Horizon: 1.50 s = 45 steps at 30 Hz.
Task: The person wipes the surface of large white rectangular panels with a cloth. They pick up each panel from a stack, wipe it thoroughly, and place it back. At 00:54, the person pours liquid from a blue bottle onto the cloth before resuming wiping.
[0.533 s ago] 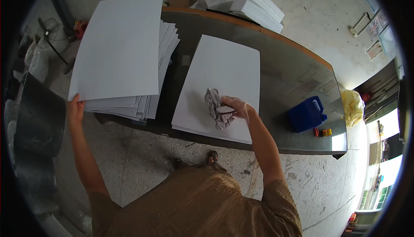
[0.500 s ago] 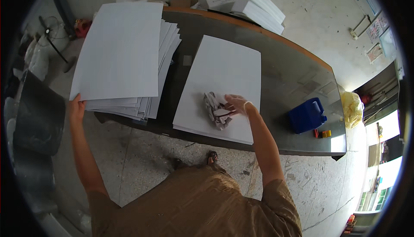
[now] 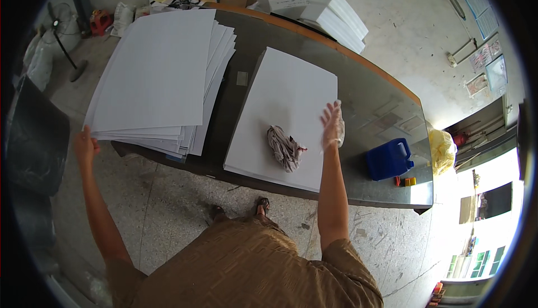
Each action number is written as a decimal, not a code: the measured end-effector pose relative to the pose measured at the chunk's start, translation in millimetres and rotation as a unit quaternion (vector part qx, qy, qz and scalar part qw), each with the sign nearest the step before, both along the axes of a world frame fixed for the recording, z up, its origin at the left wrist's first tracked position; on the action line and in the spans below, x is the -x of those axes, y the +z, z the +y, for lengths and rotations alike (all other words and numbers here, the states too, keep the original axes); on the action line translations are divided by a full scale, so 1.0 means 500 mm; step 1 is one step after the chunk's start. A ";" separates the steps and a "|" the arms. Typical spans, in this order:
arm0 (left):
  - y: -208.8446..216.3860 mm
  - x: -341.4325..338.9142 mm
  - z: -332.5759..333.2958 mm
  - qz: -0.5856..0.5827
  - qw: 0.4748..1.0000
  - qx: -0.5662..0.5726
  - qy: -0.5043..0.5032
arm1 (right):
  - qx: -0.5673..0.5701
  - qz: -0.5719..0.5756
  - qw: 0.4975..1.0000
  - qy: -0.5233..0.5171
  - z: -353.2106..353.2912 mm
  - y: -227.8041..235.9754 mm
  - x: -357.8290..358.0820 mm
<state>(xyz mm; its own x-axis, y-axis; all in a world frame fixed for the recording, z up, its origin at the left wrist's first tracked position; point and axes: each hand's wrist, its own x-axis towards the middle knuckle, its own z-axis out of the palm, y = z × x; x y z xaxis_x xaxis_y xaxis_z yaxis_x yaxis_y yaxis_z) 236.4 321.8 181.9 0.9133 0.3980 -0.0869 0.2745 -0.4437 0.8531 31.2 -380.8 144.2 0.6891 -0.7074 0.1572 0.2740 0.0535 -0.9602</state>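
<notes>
My left hand (image 3: 86, 145) is at the near left corner of a tall, uneven stack of large white sheets (image 3: 151, 73). Its fingers are curled, the tips at the corner of an upper sheet. My right hand (image 3: 333, 126), in a thin clear glove, is held with fingers spread at the right edge of a lower, neater stack of white sheets (image 3: 291, 89). It holds nothing. A crumpled greyish rag (image 3: 284, 149) with a bit of red at one end lies on that stack, apart from the hand.
Both stacks rest on a dark glossy table (image 3: 370, 95) with a wooden far edge. To the right stand a blue jerrycan (image 3: 388, 159) and a small yellow-and-red item (image 3: 410, 182). White foam blocks (image 3: 335, 21) lie beyond the table. A black bin (image 3: 36, 140) and a fan (image 3: 64, 42) stand left.
My right hand has let go of the rag and moved up and right, its fingers spreading. The left hand has shifted slightly left, and the upper sheets' edges on the tall stack now lie differently.
</notes>
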 end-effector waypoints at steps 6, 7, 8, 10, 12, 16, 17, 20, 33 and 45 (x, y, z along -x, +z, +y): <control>-0.046 0.198 -0.208 -0.286 0.954 -0.074 -0.047 | 0.612 0.515 0.592 0.097 -0.020 -0.117 -0.016; -0.061 0.236 -0.243 -0.267 0.960 -0.068 -0.057 | 0.627 0.450 0.632 0.074 -0.037 -0.116 -0.022; -0.067 0.274 -0.278 -0.253 0.962 -0.067 -0.082 | 0.635 0.383 0.669 0.054 -0.064 -0.119 -0.023; -0.092 0.327 -0.336 -0.219 0.964 -0.052 -0.141 | 0.346 0.252 0.900 0.079 -0.108 -0.119 -0.029; -0.134 0.372 -0.370 -0.173 0.967 -0.025 -0.185 | -0.339 0.049 0.930 0.135 -0.134 -0.122 -0.032; -0.161 0.419 -0.414 -0.124 0.969 0.012 -0.215 | -0.407 -0.280 0.817 0.298 -0.085 -0.066 -0.012; -0.163 0.425 -0.439 -0.122 0.964 0.027 -0.235 | -0.437 -0.265 0.830 0.225 -0.089 -0.099 0.000; -0.169 0.437 -0.461 -0.110 0.958 -0.012 -0.265 | -0.460 -0.216 0.820 0.263 -0.079 -0.162 0.006; -0.180 0.444 -0.570 -0.109 0.931 0.031 -0.346 | -0.550 -0.251 0.784 0.144 -0.130 -0.117 0.029; -0.245 0.460 -0.665 -0.351 0.743 -0.277 -0.498 | 0.592 0.396 0.697 0.081 0.222 -0.061 0.066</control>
